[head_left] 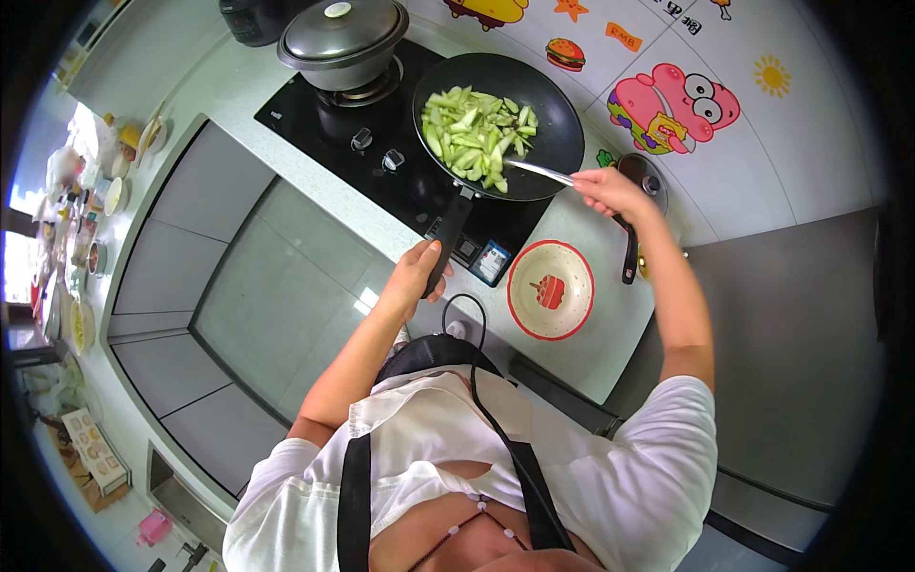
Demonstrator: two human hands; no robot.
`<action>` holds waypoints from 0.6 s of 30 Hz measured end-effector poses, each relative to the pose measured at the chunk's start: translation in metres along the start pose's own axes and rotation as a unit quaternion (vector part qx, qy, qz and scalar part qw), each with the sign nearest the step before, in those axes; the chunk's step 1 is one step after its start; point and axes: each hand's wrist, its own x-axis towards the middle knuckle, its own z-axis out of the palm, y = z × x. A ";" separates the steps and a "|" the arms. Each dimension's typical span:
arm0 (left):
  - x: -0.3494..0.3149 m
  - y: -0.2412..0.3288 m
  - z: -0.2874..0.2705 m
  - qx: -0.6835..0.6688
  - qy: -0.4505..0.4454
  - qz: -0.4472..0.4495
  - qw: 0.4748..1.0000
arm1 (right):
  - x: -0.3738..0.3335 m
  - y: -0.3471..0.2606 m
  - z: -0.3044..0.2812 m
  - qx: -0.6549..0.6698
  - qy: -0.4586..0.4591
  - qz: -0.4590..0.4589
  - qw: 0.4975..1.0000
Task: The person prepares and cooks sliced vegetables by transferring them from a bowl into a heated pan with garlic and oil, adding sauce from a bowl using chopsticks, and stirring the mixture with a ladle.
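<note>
A black frying pan (562, 114) sits on the right side of the stove, tilted slightly in view. Pale green cut vegetable pieces (472, 133) are heaped in its left half. My left hand (419, 272) is closed around the pan's black handle (452, 229), which points toward me. Over the pan's right rim, my right hand (610, 194) grips a silver metal cooking utensil (541, 172). The utensil's far end meets the vegetable pieces, and its head is hidden there.
A lidded grey pot (345, 46) stands on the left burner of the black stove (334, 133). Right of the pan handle is a cream bowl with a red rim (551, 329). A glass lid (656, 181) and a black handle (630, 257) lie by my right wrist. Dishes line the left counter (129, 315).
</note>
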 end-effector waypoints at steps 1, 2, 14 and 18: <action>0.000 0.000 -0.001 0.000 -0.004 0.001 1.000 | 0.006 0.001 0.011 0.010 0.034 -0.017 0.999; 0.000 -0.001 -0.002 0.000 -0.006 0.003 1.000 | 0.011 0.002 0.017 -0.033 0.079 -0.041 0.995; 0.004 -0.001 0.001 0.006 -0.001 0.004 1.000 | -0.061 -0.059 0.015 -0.411 0.314 -0.164 0.840; 0.002 0.002 0.002 0.014 0.003 0.002 1.000 | -0.050 -0.046 0.028 -0.356 0.263 -0.184 0.878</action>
